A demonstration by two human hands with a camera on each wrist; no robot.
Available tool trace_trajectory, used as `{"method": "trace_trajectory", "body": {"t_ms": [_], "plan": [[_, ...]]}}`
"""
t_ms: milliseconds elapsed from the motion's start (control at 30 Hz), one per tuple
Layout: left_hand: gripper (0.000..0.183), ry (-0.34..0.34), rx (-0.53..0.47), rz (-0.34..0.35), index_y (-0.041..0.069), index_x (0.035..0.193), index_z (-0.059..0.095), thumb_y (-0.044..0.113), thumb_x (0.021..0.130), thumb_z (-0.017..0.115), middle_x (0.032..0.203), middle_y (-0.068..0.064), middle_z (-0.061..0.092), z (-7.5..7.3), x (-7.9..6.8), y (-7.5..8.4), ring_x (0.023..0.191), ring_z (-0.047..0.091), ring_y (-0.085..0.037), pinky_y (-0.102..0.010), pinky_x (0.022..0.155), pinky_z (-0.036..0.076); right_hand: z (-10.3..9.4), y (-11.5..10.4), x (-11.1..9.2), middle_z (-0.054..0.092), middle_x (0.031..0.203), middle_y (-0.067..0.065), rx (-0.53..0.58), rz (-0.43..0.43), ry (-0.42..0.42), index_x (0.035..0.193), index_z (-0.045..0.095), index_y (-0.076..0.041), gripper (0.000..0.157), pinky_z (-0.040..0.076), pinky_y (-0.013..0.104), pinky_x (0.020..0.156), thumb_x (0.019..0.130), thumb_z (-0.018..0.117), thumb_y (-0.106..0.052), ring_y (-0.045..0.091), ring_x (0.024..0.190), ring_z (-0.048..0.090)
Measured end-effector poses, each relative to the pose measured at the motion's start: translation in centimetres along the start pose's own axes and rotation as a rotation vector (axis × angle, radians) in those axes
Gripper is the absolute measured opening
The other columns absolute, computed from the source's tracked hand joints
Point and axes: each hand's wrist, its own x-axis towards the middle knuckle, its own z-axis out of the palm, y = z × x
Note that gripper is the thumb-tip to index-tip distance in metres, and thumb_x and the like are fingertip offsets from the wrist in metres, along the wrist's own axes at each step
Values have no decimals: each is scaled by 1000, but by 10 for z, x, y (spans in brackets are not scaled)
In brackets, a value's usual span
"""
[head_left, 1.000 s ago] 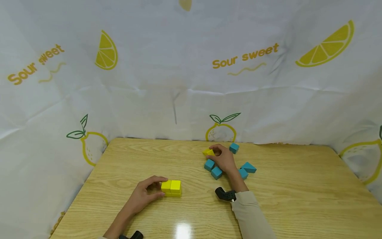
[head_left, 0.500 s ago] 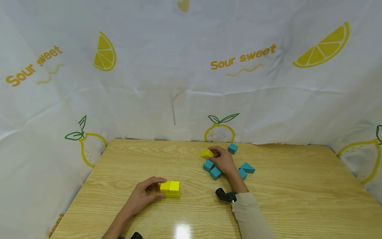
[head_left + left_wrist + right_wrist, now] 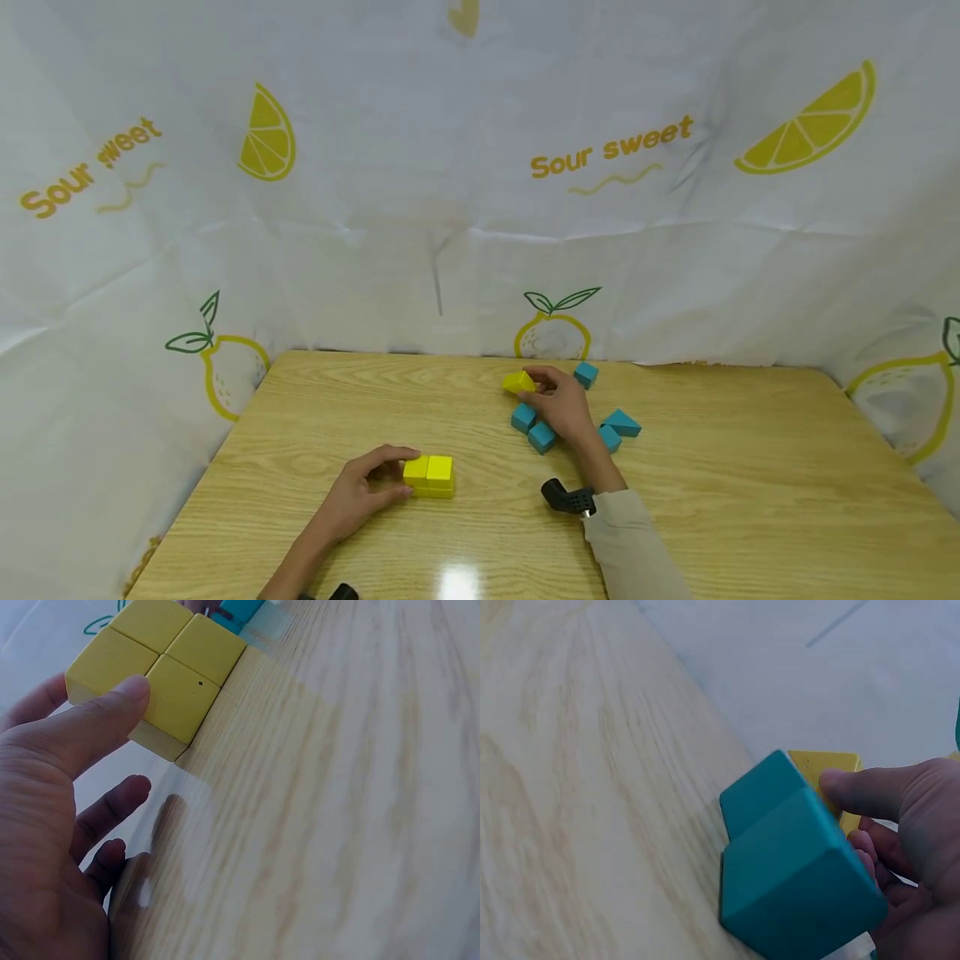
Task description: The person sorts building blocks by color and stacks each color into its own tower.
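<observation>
In the head view my left hand point(image 3: 358, 490) pinches the left side of a stack of yellow cubes point(image 3: 439, 472). The left wrist view shows these cubes point(image 3: 180, 697) two by two, the thumb pressed on their near face. Farther back, my right hand point(image 3: 562, 407) pinches a yellow triangular block point(image 3: 516, 382) between thumb and fingers. The right wrist view has part of this yellow block point(image 3: 810, 760) hidden behind the thumb and blue cubes. Two blue cubes point(image 3: 542, 437) sit just in front of the right hand.
A single blue cube point(image 3: 586, 375) lies right of the right hand near the table's back edge. Beside the right wrist are a blue triangular block point(image 3: 622, 422) and another blue cube point(image 3: 609, 438). A white printed cloth point(image 3: 390, 275) hangs behind the wooden table point(image 3: 315, 400).
The yellow triangular block in my right hand has shifted slightly left and turned, showing more of its sloped side. My left hand stays at the yellow cubes.
</observation>
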Motion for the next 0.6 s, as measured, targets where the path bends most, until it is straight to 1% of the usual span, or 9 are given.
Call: {"method": "trace_trajectory", "body": {"t_ms": [233,400,500,600], "plan": [[42,8,2,-17,3,121,62,1,81,74,94,-6,60,0,-1,1,78,55,-26,-30,67,49,-1,-21,-11,61,117,10,25,-52,3,126,61,-10,42,48,36,80,86,73,-11,23,91,53],[44,21,14,-10,5,123,60,0,81,74,96,-5,61,0,-2,3,79,56,-27,-30,67,48,0,-34,-18,61,112,7,40,-115,-2,125,62,-10,41,47,37,79,86,73,-13,21,89,51],[44,16,13,-3,4,123,60,0,81,74,97,-5,61,0,-1,3,79,55,-28,-31,67,48,2,-39,-20,62,110,5,32,-133,1,124,63,-11,40,48,36,76,86,73,-14,19,87,52],[45,14,24,10,4,123,59,-1,81,74,97,-4,61,1,-1,-5,79,55,-29,-32,66,47,4,-45,-23,63,107,3,22,-147,-2,123,64,-13,38,49,35,75,86,73,-15,18,85,52]]}}
